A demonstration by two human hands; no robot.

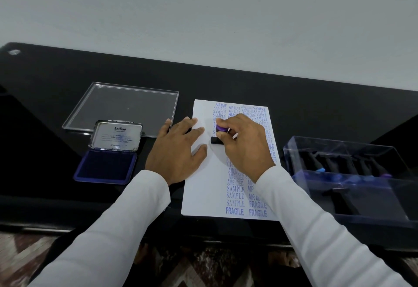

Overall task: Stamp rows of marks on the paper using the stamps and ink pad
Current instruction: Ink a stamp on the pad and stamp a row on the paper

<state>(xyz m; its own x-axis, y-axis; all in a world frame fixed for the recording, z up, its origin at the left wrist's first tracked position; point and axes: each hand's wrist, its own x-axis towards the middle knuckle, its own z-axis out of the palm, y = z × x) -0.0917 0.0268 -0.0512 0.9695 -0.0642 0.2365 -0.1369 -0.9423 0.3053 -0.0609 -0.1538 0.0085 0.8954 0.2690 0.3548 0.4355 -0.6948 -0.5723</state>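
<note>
White paper (203, 196) lies at the desk's near edge; my left hand (178, 151), fingers flat and spread, pins its left margin against slipping. Right hand (244, 144) pinches the purple-knobbed stamp (219, 134), base on paper. Ink pad (106, 164) open, left.

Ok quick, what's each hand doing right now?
Left hand: open, flat, pressing down on the paper.
Right hand: fingers gripping the purple-topped stamp, stamp on the paper.

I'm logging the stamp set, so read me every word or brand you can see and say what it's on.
"Artline": inside the open lid of the blue ink pad tin; the smaller print below is too blurred to read.
"AIR MAIL", "SAMPLE", "FRAGILE", "AMENDED": blue stamped marks on the white paper sheet.
Right hand hides some marks.
</note>
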